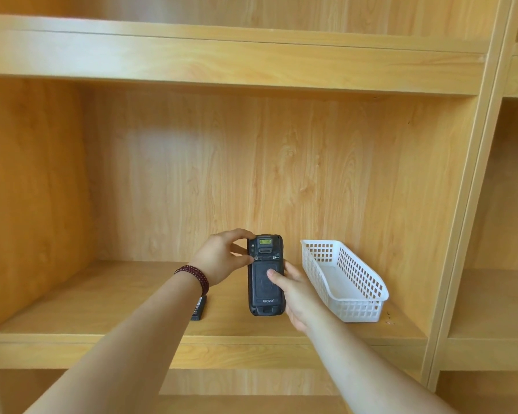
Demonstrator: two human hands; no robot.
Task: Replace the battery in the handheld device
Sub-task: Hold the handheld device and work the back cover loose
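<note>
A: While the handheld device [266,274] stands upright above the shelf [108,297], back cover facing us, both hands are on it. The right hand [298,297] holds the lower half from the right edge, thumb laid flat across the cover.

B: And the left hand [219,258]?

A: At the top left corner. Its fingers [242,234] curl over the upper edge, and the thumb tip presses by the small screw on the left side of the cover seam. So the fingers there pinch the corner of the device.

B: Room around it?

A: Open shelf on the left, apart from a dark battery [199,309] lying flat near the front edge, partly hidden under the left forearm. To the right, a white basket [368,282] sits just beside the right hand, running back at an angle toward the rear panel. I can't tell if the hand touches it.

B: The surroundings?

A: Light wooden shelving, a board overhead, an upright post on the right with more compartments beyond. A dark red bead bracelet [195,276] circles the left wrist.
</note>
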